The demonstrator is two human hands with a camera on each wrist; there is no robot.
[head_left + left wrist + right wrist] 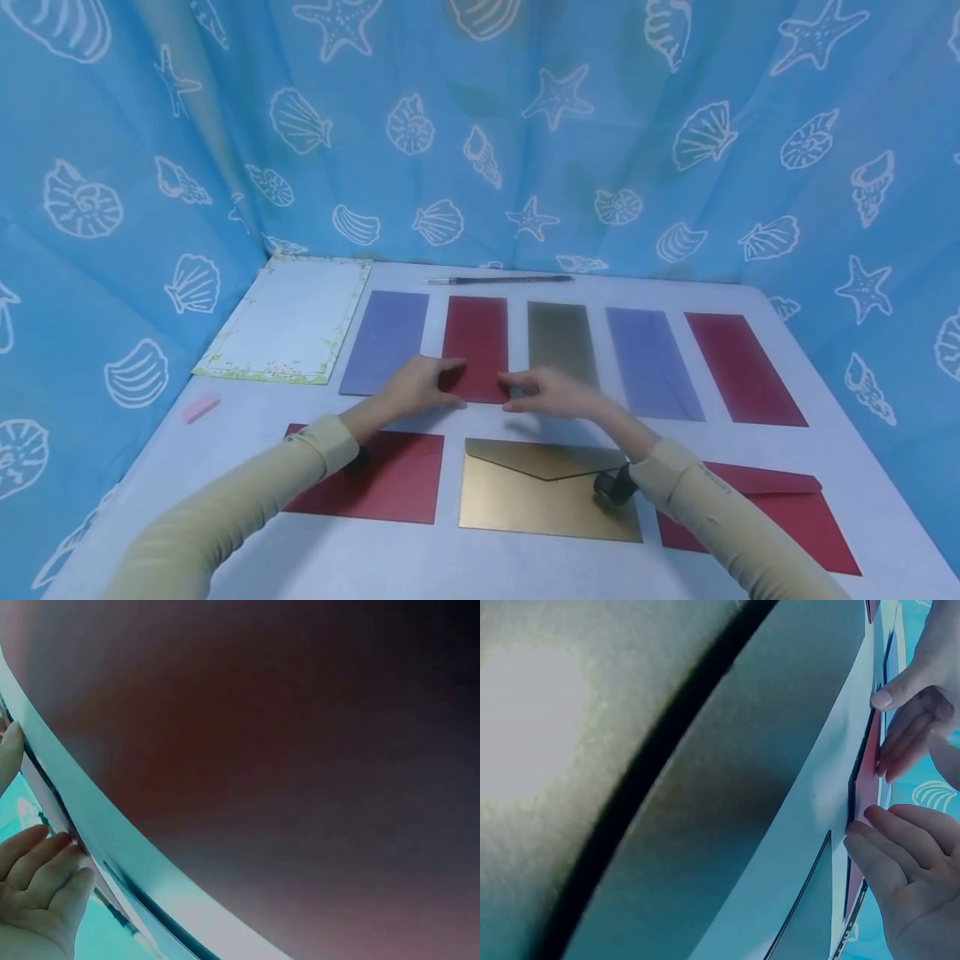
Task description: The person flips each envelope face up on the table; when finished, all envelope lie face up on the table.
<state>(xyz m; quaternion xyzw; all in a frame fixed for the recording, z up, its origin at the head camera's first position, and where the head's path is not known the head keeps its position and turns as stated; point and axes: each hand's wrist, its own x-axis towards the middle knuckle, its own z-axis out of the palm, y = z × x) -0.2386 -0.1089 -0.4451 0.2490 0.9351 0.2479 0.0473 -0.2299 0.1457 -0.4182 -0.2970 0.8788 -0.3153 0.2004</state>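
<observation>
Both hands are at a red envelope in the back row, second from the left. My left hand is at its left edge, thumb and fingers spread apart and relaxed. At its right edge is my right hand, fingers nearly straight, fingertips right at the paper. The right wrist view shows the red envelope lying flat between the left hand and the open right palm. Under the forearms lie another red envelope and a gold envelope with a pointed flap.
The back row also has a purple envelope, a dark gold one, another purple one and a red one. A flapped red envelope, bordered paper, pink eraser and slim dark brush lie around.
</observation>
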